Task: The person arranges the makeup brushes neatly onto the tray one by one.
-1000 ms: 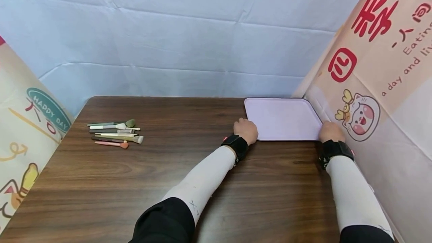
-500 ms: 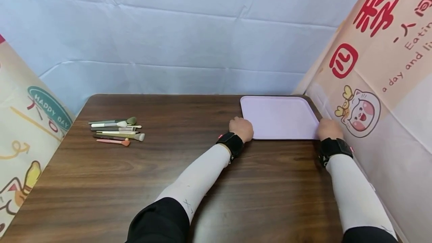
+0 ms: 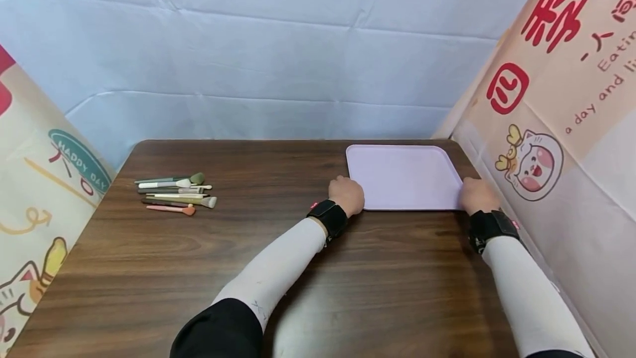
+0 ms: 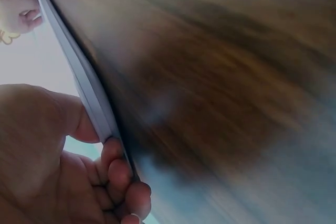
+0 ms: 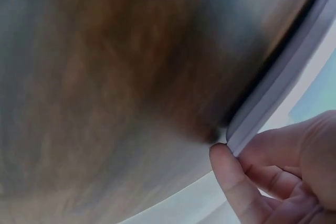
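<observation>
Left hand [image 3: 346,195] and right hand [image 3: 479,195] pinch the tray [image 3: 404,178] between them; if one pulls harder, it might twist.

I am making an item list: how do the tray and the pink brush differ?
The tray is broad and flat; the pink brush is thin. The tray is pale purple; the pink brush has an orange head. The tray is held at both sides; the pink brush lies untouched. Both have the brown table beneath them.

Brushes [image 3: 175,191] on table [image 3: 199,269], left; tray [image 3: 403,177] right — between hands [image 3: 346,196] [image 3: 479,196].
</observation>
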`<state>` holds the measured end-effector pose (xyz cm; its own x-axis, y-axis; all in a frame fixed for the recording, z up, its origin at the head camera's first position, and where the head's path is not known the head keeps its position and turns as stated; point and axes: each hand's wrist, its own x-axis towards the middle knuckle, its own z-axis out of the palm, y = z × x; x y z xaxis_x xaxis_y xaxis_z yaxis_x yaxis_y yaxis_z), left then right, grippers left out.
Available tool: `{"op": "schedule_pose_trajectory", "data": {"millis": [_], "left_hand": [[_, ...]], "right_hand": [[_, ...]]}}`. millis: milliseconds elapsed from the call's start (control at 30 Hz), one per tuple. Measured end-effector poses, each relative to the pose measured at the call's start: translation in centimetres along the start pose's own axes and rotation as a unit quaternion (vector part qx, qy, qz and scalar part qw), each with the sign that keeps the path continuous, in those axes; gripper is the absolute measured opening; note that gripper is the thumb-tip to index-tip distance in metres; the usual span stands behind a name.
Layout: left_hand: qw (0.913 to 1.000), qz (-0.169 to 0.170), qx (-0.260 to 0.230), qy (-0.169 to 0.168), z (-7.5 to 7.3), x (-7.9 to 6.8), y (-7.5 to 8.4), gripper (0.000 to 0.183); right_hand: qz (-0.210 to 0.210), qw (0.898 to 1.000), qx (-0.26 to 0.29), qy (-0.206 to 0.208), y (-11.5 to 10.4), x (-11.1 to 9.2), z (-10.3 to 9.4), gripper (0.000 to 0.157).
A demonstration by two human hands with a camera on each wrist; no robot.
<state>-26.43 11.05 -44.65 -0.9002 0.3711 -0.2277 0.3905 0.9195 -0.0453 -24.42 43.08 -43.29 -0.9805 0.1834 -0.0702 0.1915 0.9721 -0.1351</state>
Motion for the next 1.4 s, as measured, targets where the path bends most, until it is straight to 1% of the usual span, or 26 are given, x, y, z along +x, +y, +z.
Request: {"op": "schedule_pose_trajectory", "data": {"millis": [133,300,433,567,667,900,1000,1133,1233,1400], "left_hand": [[0.9999,-0.002,0.011,0.005,0.0,-0.7,-0.6,0.032],[0.9998,0.001,0.017,0.007,-0.3,-1.9,-1.3,0.032],[0.9998,0.004,0.015,0.01,-0.3,-2.7,-2.0,0.031],[0.9998,0.005,0.009,0.017,0.0,-3.4,-2.8,0.031],[0.9998,0.001,0.001,0.019,0.4,-3.9,-3.5,0.032],[0.9998,-0.01,-0.013,0.013,0.9,-5.5,-5.3,0.034],[0.9997,-0.009,-0.018,0.011,1.2,-6.1,-6.1,0.034],[0.9996,-0.007,-0.024,0.014,1.5,-7.1,-7.1,0.035],[0.9993,-0.012,-0.032,0.014,1.9,-7.7,-7.8,0.034],[0.9986,-0.021,-0.044,0.017,2.5,-8.5,-9.0,0.034]], "right_hand": [[-0.015,1.0,-0.011,0.006,-0.8,-0.4,-0.1,0.026],[-0.012,1.0,-0.005,-0.007,-1.6,-1.2,-0.2,0.025],[-0.03,1.0,-0.004,-0.005,-2.3,-1.8,-0.1,0.023],[-0.054,0.998,-0.002,0.013,-3.1,-2.4,0.1,0.021],[-0.065,0.998,0.0,0.018,-3.7,-2.9,0.3,0.019],[-0.09,0.996,-0.002,0.013,-5.4,-3.7,0.7,0.017],[-0.1,0.995,-0.003,0.009,-6.1,-4.1,0.9,0.015],[-0.116,0.993,-0.001,0.013,-7.0,-4.7,1.3,0.013],[-0.123,0.992,0.0,0.016,-7.8,-5.2,1.6,0.012],[-0.123,0.992,-0.002,0.001,-8.8,-5.7,1.8,0.011]]}}
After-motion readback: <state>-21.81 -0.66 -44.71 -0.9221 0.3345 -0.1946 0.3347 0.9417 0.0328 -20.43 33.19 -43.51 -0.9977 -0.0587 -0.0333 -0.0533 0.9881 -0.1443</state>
